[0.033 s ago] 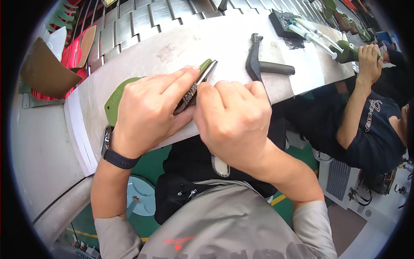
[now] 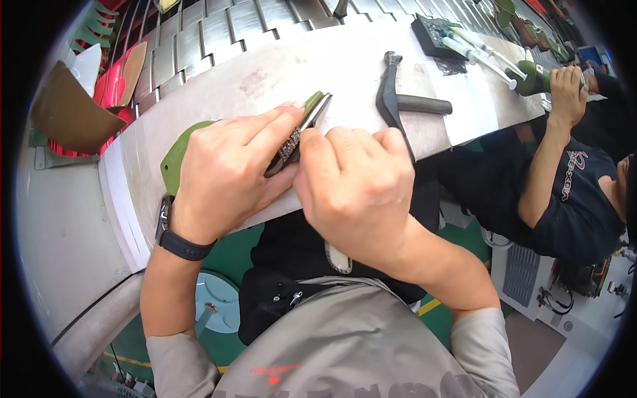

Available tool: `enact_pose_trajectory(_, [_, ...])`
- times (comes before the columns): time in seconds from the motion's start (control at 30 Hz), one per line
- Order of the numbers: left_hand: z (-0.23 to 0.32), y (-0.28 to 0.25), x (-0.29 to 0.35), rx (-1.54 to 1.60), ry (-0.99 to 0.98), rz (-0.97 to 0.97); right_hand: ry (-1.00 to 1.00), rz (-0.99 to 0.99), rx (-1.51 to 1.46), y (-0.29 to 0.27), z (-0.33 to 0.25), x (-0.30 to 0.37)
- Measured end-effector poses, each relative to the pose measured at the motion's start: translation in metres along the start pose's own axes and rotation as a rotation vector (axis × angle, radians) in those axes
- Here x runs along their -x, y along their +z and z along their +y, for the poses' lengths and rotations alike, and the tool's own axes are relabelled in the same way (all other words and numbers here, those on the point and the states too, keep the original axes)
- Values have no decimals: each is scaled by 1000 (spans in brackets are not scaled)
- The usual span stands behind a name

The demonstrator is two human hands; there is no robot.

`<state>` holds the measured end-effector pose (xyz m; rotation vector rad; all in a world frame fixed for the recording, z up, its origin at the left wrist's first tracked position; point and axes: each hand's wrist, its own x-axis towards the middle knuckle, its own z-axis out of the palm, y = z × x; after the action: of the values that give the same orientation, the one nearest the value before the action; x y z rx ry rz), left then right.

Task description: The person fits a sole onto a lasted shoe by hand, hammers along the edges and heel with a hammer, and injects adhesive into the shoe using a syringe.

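Grey shirt (image 2: 345,338), 1 black wristwatch (image 2: 189,249)

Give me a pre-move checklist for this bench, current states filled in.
1. Left hand holding the beaded piece: ok.
2. Right hand grip: cannot tell; fingers curled, contents hidden.
3. Flat green piece fully visible: not ok; left hand covers part.
4. Black hammer clear of right hand: cannot tell; its lower end appears beside the knuckles.
5. Syringes apart from both hands: ok.
6. Co-worker's hand apart from both: ok.

Syringes (image 2: 479,62) are being supported by a black block (image 2: 430,38); a round pale-blue stool (image 2: 224,298) is being bordered by green flooring (image 2: 242,247).
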<state>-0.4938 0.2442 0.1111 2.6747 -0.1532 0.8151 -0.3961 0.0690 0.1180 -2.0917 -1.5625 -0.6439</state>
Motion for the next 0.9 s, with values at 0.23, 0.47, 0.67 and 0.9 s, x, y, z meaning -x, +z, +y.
enact_pose_trajectory(0.23, [-6, 1, -2, 20, -38, -6, -115, -191, 187, -15, -18, 1])
enact_pose_trajectory(0.47, [-2, -8, -5, 79, -93, -62, -119, -188, 137, -21, -12, 0])
enact_pose_trajectory(0.67, [35, -7, -6, 19, -245, -34, -103, -197, 0, -51, -10, 28])
enact_pose_trajectory(0.9, [44, 3, -8, -24, -406, 23, -86, -816, -62, -88, 8, 50])
